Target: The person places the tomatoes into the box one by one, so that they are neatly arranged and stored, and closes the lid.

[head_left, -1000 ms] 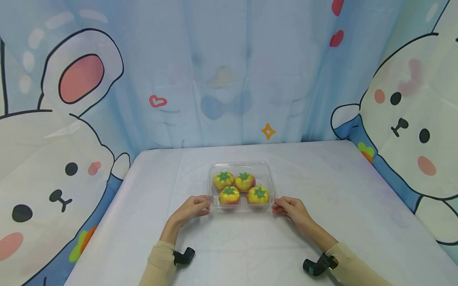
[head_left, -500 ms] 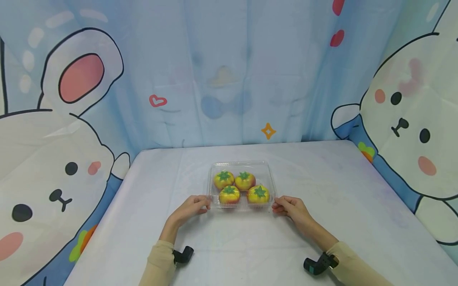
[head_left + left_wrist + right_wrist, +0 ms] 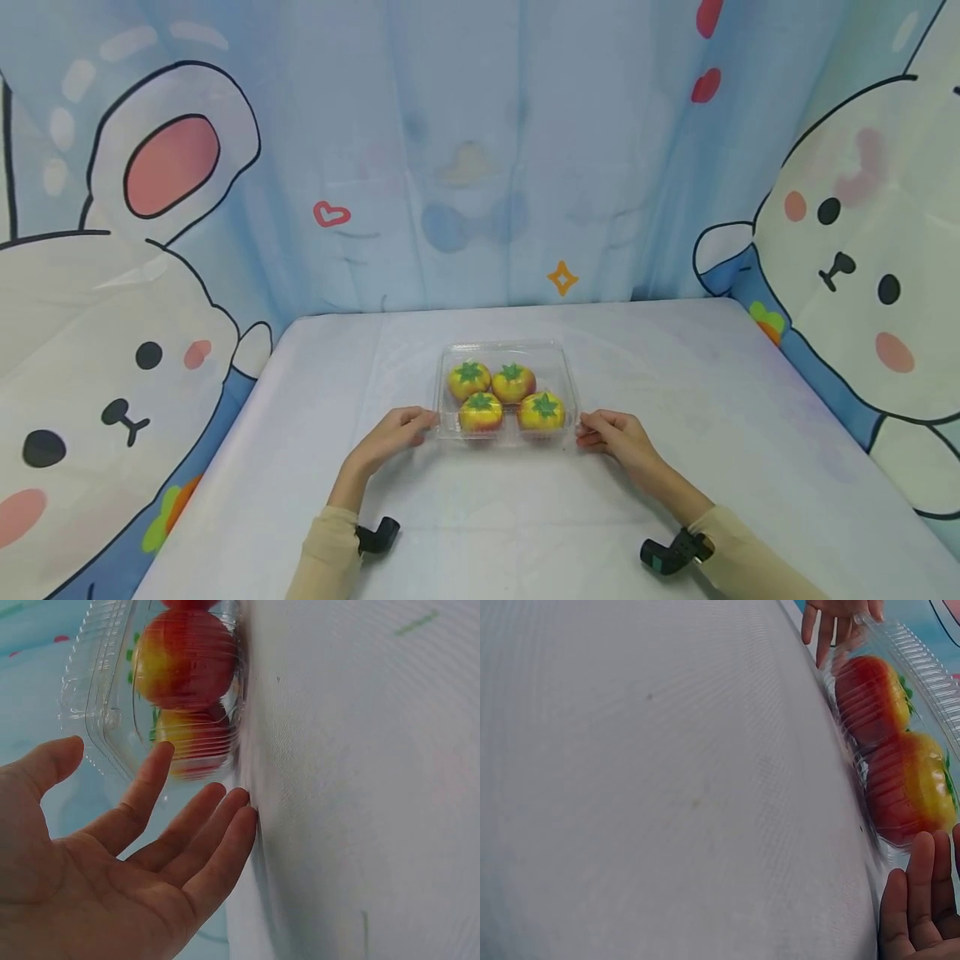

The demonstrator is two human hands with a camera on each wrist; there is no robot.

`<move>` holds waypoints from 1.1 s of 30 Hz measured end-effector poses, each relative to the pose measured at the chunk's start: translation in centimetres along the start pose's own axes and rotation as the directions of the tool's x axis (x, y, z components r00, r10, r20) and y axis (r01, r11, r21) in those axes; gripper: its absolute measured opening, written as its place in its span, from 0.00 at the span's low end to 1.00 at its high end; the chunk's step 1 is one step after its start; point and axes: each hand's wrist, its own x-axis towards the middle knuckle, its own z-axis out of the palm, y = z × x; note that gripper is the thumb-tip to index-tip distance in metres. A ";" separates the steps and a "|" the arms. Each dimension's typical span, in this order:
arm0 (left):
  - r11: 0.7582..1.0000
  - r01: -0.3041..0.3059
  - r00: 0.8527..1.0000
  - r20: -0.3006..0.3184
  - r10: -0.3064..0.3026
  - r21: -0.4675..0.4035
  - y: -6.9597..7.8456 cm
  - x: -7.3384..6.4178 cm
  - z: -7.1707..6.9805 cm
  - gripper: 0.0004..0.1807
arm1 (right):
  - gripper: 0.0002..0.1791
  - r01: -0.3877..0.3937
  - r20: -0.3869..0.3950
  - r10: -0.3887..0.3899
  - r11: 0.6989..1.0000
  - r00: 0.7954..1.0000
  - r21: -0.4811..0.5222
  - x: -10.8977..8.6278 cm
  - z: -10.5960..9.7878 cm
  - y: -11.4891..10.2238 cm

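Observation:
A clear plastic clamshell box lies closed on the table, holding several round yellow-and-red fruits with green leafy tops. At its near left corner is my left hand. The left wrist view shows this hand with thumb and fingers spread apart and nothing between them, the index fingertip overlapping the box's end. On the opposite side, my right hand is beside the near right corner. Its fingers look nearly straight in the right wrist view, tips right at the box's end; the thumb is mostly hidden there.
A white cloth covers the table. Behind it hangs a blue curtain printed with cartoon bears. Each forearm wears a small black wrist camera over a beige sleeve.
Both hands have drawn slightly outward, the left hand to the left and the right hand to the right. The box and fruits stay in place.

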 end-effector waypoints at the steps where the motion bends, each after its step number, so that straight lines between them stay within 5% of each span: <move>1: 1.000 -0.004 1.000 -0.001 0.004 0.001 0.0 0.1 0.1 0.26 | 0.17 -0.003 -0.009 0.004 1.000 1.000 0.007 0.0 0.0 0.0; 20: 0.999 0.017 1.000 -0.004 -0.017 0.048 -0.1 -0.9 -0.9 0.23 | 0.17 -0.007 -0.002 0.007 0.999 1.000 0.049 0.2 1.1 0.3; 33: 0.996 -0.012 0.998 -0.066 0.018 0.086 0.1 -0.5 -1.5 0.23 | 0.18 0.055 -0.057 -0.060 0.994 0.997 -0.095 0.8 0.1 0.0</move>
